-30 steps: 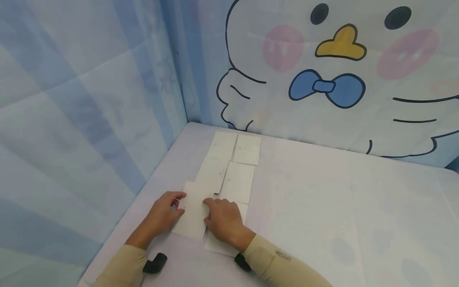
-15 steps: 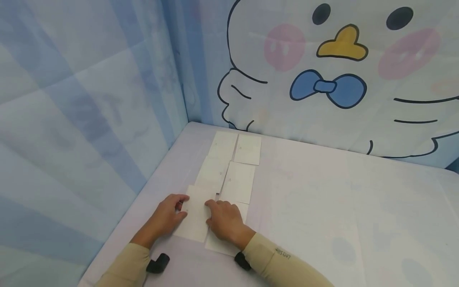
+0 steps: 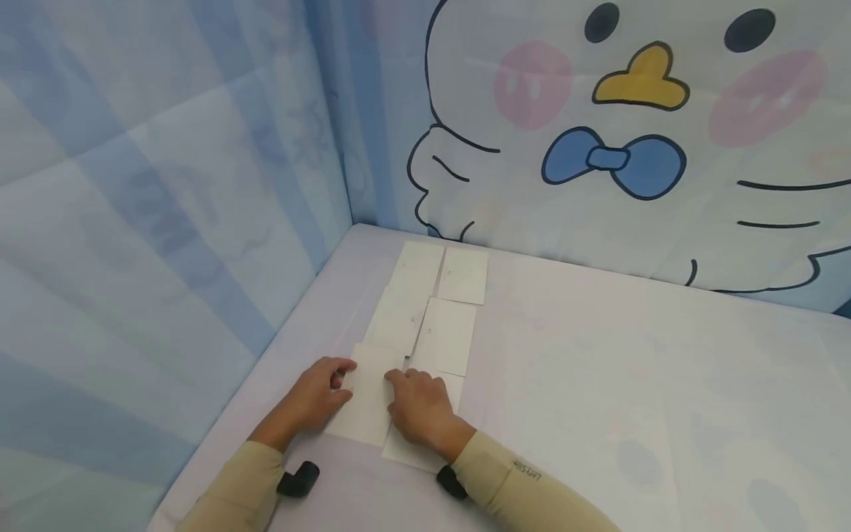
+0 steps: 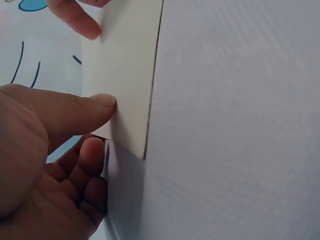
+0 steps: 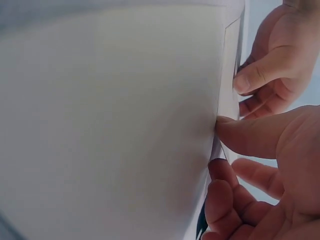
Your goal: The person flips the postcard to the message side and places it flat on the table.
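Observation:
A blank off-white card [image 3: 367, 395] lies nearly flat at the near end of the left row of cards. My left hand [image 3: 315, 395] holds its left edge with thumb and index finger; in the left wrist view the thumb of the left hand [image 4: 65, 112] lies on the card [image 4: 127, 65], other fingers curled by the edge. At the opposite edge, my right hand [image 3: 423, 406] has thumb and index finger on the card, its palm over another card [image 3: 408, 448]. The right wrist view shows the fingers of the right hand [image 5: 270, 170] curled at that edge.
Several more off-white cards stretch away in two columns, including a left one [image 3: 397, 318] and a right one [image 3: 447, 336]. They lie on a white table [image 3: 598, 399] beside a blue-striped curtain [image 3: 166, 185]. Black pieces [image 3: 299, 479] sit by the sleeves.
Both hands have shifted the card slightly right and nearer to me, bringing it closer in line with the left column. The other cards stay in place.

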The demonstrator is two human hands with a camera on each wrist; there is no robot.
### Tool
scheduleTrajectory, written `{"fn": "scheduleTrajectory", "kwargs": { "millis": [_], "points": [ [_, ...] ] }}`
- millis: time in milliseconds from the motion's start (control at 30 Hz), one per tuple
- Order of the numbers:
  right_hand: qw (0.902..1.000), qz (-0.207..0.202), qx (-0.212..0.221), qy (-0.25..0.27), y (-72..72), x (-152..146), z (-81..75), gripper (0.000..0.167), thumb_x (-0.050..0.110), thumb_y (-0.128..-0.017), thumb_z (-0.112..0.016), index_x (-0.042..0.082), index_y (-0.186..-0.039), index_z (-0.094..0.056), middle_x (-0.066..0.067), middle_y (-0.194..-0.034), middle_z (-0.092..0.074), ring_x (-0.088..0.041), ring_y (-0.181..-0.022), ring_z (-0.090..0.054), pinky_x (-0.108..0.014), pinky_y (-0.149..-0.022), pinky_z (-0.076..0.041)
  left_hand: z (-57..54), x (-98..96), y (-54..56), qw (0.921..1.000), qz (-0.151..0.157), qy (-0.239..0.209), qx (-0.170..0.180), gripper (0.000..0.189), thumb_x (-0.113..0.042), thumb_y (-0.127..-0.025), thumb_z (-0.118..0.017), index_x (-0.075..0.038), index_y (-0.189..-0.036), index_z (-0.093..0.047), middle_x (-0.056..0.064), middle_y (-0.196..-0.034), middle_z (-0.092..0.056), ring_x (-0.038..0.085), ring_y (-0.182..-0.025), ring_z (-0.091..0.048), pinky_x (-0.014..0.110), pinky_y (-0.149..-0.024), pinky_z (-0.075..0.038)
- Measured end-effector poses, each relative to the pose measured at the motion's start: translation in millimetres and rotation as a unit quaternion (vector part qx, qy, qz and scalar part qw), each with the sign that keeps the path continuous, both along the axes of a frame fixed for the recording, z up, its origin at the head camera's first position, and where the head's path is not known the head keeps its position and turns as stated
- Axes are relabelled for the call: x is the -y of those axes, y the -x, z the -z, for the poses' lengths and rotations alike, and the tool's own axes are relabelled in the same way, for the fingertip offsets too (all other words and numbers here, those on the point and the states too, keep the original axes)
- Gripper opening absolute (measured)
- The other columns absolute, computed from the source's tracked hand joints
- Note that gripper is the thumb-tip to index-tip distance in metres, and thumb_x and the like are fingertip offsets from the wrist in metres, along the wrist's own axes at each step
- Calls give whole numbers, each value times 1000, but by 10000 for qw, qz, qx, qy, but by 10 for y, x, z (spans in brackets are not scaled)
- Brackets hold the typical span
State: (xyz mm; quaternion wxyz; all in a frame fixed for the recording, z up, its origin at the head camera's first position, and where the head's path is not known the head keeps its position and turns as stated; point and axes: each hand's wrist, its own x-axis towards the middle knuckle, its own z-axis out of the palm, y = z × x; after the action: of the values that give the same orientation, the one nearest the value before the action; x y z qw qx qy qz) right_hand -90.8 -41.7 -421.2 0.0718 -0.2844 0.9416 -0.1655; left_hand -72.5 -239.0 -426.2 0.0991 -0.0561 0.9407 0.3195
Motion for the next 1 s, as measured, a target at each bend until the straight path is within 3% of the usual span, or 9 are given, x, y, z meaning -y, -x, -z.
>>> {"fn": "scheduleTrajectory", "kwargs": {
  "millis": [267,633,867,1000],
  "points": [
    [9993,140,356,-9,6,-1,3,38,18,-90,-70,13,-127,-64,-8,-107,-67,-26,-95,-63,-41,-72,-45,-25,-7,29,9997,57,-97,195,43,-2,-91,-70,0,-132,-58,8,-101,-51,22,-88,-49,35,-76,-45],
    [9979,40,639,130,9,-9,-7,37,16,-92,-68,10,-128,-63,-11,-111,-64,-27,-99,-61,-43,-77,-48,-6,44,37,9991,429,10,-5,41,0,-89,-70,0,-129,-62,10,-110,-54,24,-93,-49,39,-80,-46],
    [9986,148,502,101,24,-11,12,39,16,-89,-71,7,-126,-63,-11,-102,-62,-25,-93,-59,-41,-77,-49,19,74,45,9982,595,-96,-44,40,0,-90,-69,-1,-129,-63,12,-117,-53,25,-96,-50,42,-84,-47],
    [9988,166,456,95,26,-16,11,38,18,-90,-71,7,-125,-64,-11,-105,-60,-25,-94,-59,-41,-75,-49,50,100,55,9978,624,-214,-87,38,1,-89,-68,0,-128,-64,15,-121,-51,26,-98,-50,44,-86,-47]
  ]
}}
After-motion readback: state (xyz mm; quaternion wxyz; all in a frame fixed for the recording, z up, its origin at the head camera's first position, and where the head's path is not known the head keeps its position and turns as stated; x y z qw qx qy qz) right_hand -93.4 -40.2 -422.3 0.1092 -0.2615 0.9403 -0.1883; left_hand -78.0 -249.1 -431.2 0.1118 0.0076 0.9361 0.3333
